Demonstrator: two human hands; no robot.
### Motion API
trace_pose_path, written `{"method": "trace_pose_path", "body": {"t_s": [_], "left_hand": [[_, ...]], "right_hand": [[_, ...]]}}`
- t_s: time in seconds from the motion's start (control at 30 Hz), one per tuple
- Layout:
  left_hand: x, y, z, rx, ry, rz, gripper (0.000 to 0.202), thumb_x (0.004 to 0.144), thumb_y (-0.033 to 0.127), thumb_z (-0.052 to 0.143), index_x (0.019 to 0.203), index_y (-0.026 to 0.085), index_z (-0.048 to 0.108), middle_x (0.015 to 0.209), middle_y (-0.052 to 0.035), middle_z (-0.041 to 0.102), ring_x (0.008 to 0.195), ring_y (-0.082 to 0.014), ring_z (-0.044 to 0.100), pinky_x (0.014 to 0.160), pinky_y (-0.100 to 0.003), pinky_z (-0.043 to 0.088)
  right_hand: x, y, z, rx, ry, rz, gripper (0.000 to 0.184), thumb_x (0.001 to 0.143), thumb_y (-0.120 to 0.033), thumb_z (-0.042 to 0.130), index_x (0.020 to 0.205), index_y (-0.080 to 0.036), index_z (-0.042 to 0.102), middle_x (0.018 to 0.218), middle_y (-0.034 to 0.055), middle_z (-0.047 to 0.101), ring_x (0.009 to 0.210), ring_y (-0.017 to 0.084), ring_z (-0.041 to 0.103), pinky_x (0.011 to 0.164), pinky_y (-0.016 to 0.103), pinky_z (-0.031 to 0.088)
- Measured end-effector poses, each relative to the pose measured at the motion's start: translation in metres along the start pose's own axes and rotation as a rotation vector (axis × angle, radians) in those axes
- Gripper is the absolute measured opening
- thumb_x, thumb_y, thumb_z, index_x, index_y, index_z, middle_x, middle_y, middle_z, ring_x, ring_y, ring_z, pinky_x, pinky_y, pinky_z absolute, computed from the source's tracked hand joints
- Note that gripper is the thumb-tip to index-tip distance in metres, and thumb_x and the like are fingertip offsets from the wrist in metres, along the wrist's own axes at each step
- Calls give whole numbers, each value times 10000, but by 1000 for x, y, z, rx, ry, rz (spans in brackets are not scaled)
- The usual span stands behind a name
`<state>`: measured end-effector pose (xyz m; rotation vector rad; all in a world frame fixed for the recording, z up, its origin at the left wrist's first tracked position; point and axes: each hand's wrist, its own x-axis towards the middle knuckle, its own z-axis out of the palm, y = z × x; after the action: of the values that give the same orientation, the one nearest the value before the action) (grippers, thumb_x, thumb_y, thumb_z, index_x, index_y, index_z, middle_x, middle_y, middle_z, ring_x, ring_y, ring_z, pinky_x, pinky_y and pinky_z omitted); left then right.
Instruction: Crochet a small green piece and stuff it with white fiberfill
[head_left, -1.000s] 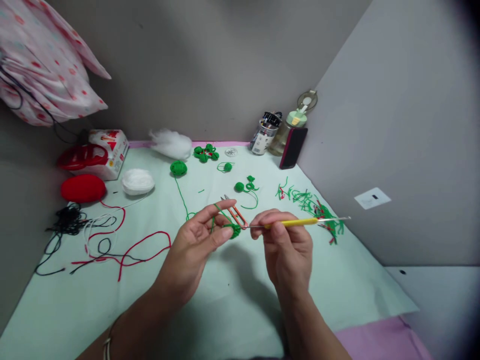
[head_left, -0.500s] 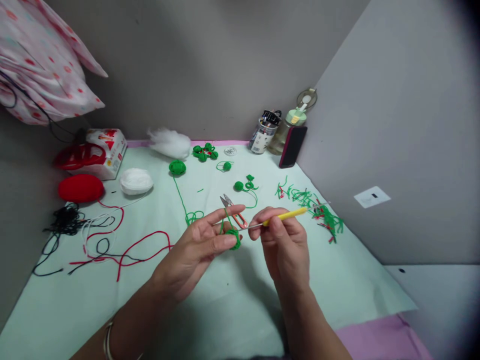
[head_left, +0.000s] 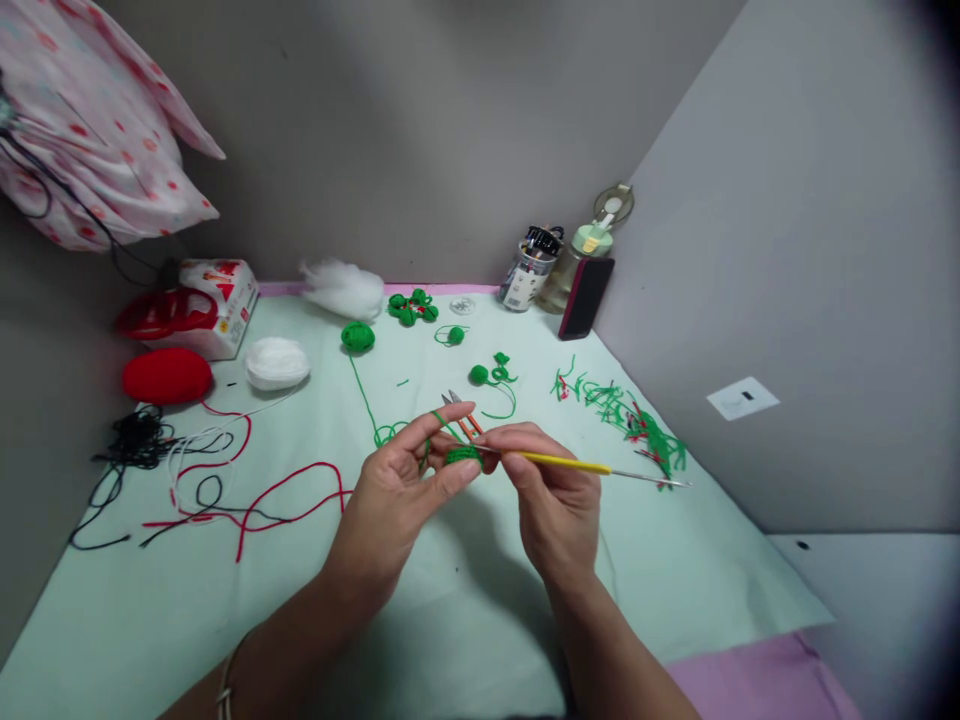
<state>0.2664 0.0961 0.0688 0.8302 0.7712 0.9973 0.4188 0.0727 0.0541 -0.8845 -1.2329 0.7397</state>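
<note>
Between thumb and fingers, my left hand pinches a small piece of green crochet, with green yarn running over the raised index finger. My right hand grips a crochet hook by its yellow handle. One metal end reaches the crochet piece; the other points right, over the table. Whether a loop sits on the working tip is too small to tell. Scissors with orange handles lie just beyond my hands, partly hidden. A strand leads back to a green yarn ball.
Red yarn, white yarn and black cord lie at left. White stuffing and finished green pieces sit at the back. A pen holder, a bottle and a phone stand back right, yarn scraps nearer.
The crochet piece has tilted and risen slightly between my fingers. My right hand has turned, so the hook's far end now slants down to the right instead of up.
</note>
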Motion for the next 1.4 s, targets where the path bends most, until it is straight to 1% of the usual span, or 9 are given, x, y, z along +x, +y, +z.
{"method": "trace_pose_path", "body": {"t_s": [0.17, 0.27, 0.37, 0.5, 0.9, 1.07, 1.17, 1.27, 1.4], "left_hand": [[1, -2, 2, -124, 70, -26, 380, 837, 287, 880, 1210, 283, 807, 863, 23, 672, 866, -121, 594, 861, -238, 460], [3, 0, 1, -278, -10, -185, 402, 804, 274, 894, 1194, 221, 814, 924, -13, 721, 893, -141, 633, 914, -275, 484], [5, 5, 0, -317, -44, -221, 408, 786, 238, 900, 1183, 188, 817, 887, -8, 714, 872, -132, 640, 936, -280, 491], [3, 2, 3, -202, 72, 0, 505, 797, 194, 899, 1277, 279, 768, 850, 48, 691, 846, -103, 626, 889, -235, 478], [3, 11, 0, -312, -55, -269, 603, 768, 241, 916, 1337, 167, 729, 878, -15, 733, 851, -144, 657, 954, -314, 491], [0, 5, 2, -229, 20, -106, 527, 793, 219, 905, 1300, 252, 763, 824, 35, 693, 841, -112, 623, 873, -236, 478], [-4, -4, 8, -156, 75, -10, 563, 810, 214, 905, 1339, 304, 737, 855, 44, 721, 857, -105, 619, 887, -227, 467], [-3, -4, 8, -259, -18, -159, 518, 807, 263, 909, 1303, 246, 761, 845, 21, 717, 817, -106, 616, 892, -250, 479], [0, 6, 3, -314, -46, -217, 429, 819, 238, 887, 1237, 200, 798, 848, 4, 696, 819, -108, 603, 947, -273, 472]], "right_hand": [[-9, 1, 1, -430, -33, -245, 338, 992, -122, 662, 1201, -351, 797, 1060, 53, 787, 938, 216, 728, 758, 362, 606], [-9, -1, -2, -536, -53, -375, 388, 970, -89, 663, 1241, -340, 783, 1110, 72, 785, 1004, 239, 733, 808, 395, 614], [-3, -4, -4, -220, 51, -159, 263, 1012, -135, 623, 1092, -298, 814, 950, 48, 769, 835, 196, 697, 710, 350, 581], [1, -3, 0, 29, 61, 50, 168, 1017, -251, 667, 981, -280, 829, 878, 30, 731, 716, 162, 620, 658, 326, 521], [2, -2, -5, 24, 99, 2, 155, 1004, -228, 688, 990, -286, 831, 894, 26, 736, 761, 161, 636, 685, 317, 510], [2, -2, -1, 108, 80, 90, 153, 1009, -279, 664, 969, -249, 809, 818, 26, 693, 657, 149, 619, 618, 311, 528], [-7, -1, 4, -252, 47, -134, 188, 998, -192, 660, 1033, -283, 820, 916, 50, 725, 771, 179, 676, 667, 333, 560], [-10, -3, 2, -495, 57, -335, 257, 971, -133, 675, 1057, -320, 829, 985, 62, 746, 871, 212, 698, 708, 358, 574], [1, -8, -3, -107, 163, -84, 173, 1011, -239, 648, 992, -280, 815, 833, 42, 703, 698, 181, 625, 606, 330, 525]]}}
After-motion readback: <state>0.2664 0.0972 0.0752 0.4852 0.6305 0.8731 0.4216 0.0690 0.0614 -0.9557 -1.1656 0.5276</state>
